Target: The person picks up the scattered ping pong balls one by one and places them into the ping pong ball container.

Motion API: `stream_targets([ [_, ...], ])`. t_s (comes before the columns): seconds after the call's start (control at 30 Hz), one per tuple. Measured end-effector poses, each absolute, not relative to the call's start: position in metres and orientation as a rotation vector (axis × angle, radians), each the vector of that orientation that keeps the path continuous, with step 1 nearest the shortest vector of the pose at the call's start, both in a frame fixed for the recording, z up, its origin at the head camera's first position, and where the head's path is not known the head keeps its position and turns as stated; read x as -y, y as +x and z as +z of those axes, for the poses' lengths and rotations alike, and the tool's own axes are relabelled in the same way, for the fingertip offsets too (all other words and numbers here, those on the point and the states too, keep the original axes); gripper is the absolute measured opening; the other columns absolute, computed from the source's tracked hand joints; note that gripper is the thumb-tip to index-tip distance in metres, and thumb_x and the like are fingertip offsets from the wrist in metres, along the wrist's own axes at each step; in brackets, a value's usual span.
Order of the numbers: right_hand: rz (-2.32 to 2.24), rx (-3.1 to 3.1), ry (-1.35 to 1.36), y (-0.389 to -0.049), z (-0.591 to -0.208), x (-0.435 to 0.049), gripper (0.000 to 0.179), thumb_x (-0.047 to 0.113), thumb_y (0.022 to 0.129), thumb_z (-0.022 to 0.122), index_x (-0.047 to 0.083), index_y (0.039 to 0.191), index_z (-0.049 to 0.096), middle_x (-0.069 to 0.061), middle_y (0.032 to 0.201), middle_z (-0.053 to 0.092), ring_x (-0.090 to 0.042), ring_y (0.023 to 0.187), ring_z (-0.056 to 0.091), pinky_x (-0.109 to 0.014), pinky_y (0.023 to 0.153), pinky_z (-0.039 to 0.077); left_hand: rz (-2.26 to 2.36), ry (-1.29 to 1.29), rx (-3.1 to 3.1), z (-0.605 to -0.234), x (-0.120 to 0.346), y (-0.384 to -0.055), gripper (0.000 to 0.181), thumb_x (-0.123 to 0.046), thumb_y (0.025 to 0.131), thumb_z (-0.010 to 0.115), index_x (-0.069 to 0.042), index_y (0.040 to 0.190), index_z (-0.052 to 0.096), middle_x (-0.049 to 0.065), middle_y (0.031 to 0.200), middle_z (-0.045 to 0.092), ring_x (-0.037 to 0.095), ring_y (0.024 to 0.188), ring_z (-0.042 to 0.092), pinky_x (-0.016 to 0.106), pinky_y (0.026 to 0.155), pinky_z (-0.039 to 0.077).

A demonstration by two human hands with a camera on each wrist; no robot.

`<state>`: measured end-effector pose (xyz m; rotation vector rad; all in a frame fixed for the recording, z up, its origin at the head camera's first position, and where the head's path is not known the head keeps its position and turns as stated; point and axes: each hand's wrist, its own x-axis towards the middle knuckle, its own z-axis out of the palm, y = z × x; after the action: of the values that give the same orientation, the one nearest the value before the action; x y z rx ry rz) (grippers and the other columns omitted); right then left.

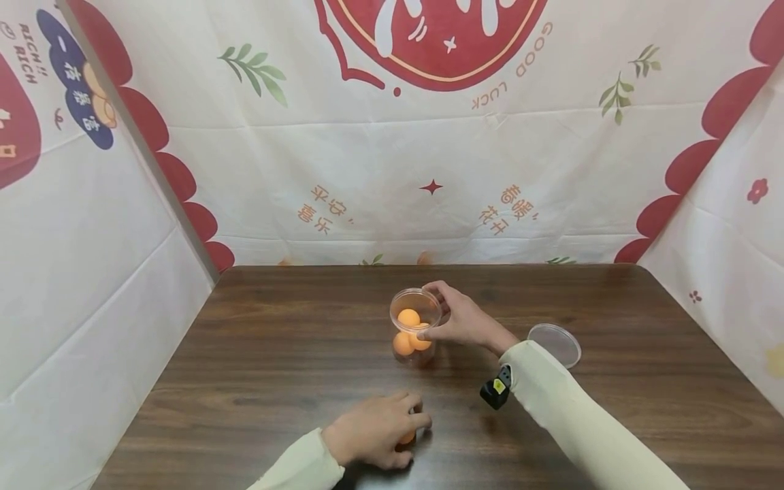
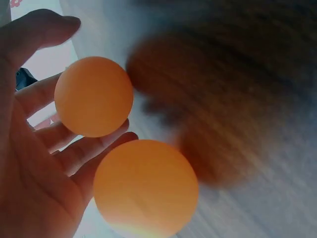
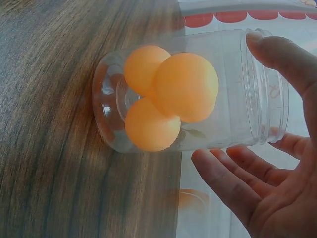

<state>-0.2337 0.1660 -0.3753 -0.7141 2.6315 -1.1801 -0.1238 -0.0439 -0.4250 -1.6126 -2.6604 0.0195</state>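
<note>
A clear plastic jar (image 1: 425, 307) stands on the table with several orange ping-pong balls (image 3: 186, 87) inside. My right hand (image 1: 461, 318) grips it near the top; in the right wrist view the thumb (image 3: 282, 57) lies on the threaded neck (image 3: 265, 99). Low in the head view, my left hand (image 1: 376, 427) is down over an orange ping-pong ball (image 1: 407, 437), largely covering it. Two such balls show in the left wrist view, one ball (image 2: 94, 96) in front of the spread fingers and another ball (image 2: 146, 188) nearer the camera. The thumb there stands apart from both.
A round clear lid (image 1: 554, 345) lies on the brown wooden table (image 1: 275, 327), beside my right forearm. Printed white cloth (image 1: 380, 156) hangs behind the table and along both sides. A small black camera (image 1: 496, 388) is on my right wrist.
</note>
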Motion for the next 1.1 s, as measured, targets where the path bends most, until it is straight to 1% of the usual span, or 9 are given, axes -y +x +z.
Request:
stream_targets([
  [0.17, -1.182, -2.637, -0.713, -0.233, -0.377, -0.166, 0.077, 0.028, 0.073, 0.082, 0.011, 0.135, 0.039, -0.016, 0.118, 0.056, -0.019, 0.088, 0.059, -0.032, 0.074, 0.052, 0.031, -1.620, 2.640, -0.425, 0.044, -0.123, 0.025, -0.033, 0.075, 0.076, -0.026, 0.094, 0.062, -0.010, 0.088, 0.049, 0.002, 0.074, 0.043, 0.013, 0.055, 0.034],
  [0.27, -1.177, -2.641, -0.721, -0.233, -0.378, -0.167, 0.077, 0.030, 0.072, 0.083, 0.011, 0.134, 0.040, -0.017, 0.118, 0.057, -0.020, 0.088, 0.060, -0.032, 0.074, 0.051, 0.019, -1.627, 2.630, -0.425, 0.044, -0.123, 0.021, -0.029, 0.074, 0.076, -0.025, 0.090, 0.062, -0.010, 0.084, 0.048, 0.002, 0.071, 0.042, 0.013, 0.054, 0.032],
  [0.57, -1.182, -2.651, -0.743, -0.233, -0.377, -0.167, 0.077, 0.027, 0.072, 0.082, 0.011, 0.134, 0.040, -0.018, 0.117, 0.056, -0.018, 0.086, 0.059, -0.031, 0.073, 0.052, 0.001, -1.629, 2.629, -0.417, 0.044, -0.125, 0.019, -0.025, 0.074, 0.076, -0.024, 0.086, 0.061, -0.010, 0.079, 0.046, 0.001, 0.066, 0.039, 0.012, 0.052, 0.029],
  [0.67, -1.179, -2.655, -0.743, -0.234, -0.376, -0.167, 0.077, 0.026, 0.072, 0.082, 0.011, 0.135, 0.040, -0.017, 0.117, 0.056, -0.018, 0.085, 0.059, -0.031, 0.073, 0.052, -0.009, -1.625, 2.625, -0.413, 0.044, -0.127, 0.020, -0.023, 0.074, 0.075, -0.023, 0.087, 0.061, -0.010, 0.079, 0.045, 0.000, 0.065, 0.039, 0.012, 0.053, 0.029],
  [0.83, -1.184, -2.652, -0.736, -0.233, -0.375, -0.167, 0.077, 0.027, 0.073, 0.082, 0.011, 0.135, 0.040, -0.017, 0.116, 0.057, -0.020, 0.087, 0.060, -0.032, 0.073, 0.051, -0.008, -1.598, 2.642, -0.404, 0.047, -0.133, 0.020, -0.021, 0.075, 0.075, -0.021, 0.092, 0.063, -0.009, 0.082, 0.047, 0.001, 0.069, 0.041, 0.011, 0.057, 0.031],
  [1.1, -1.210, -2.633, -0.723, -0.231, -0.377, -0.167, 0.077, 0.028, 0.073, 0.082, 0.011, 0.135, 0.040, -0.018, 0.116, 0.057, -0.022, 0.089, 0.060, -0.031, 0.073, 0.052, -0.033, -1.528, 2.664, -0.385, 0.051, -0.143, 0.021, -0.021, 0.078, 0.072, -0.019, 0.098, 0.065, -0.007, 0.092, 0.053, 0.003, 0.075, 0.046, 0.012, 0.059, 0.039],
])
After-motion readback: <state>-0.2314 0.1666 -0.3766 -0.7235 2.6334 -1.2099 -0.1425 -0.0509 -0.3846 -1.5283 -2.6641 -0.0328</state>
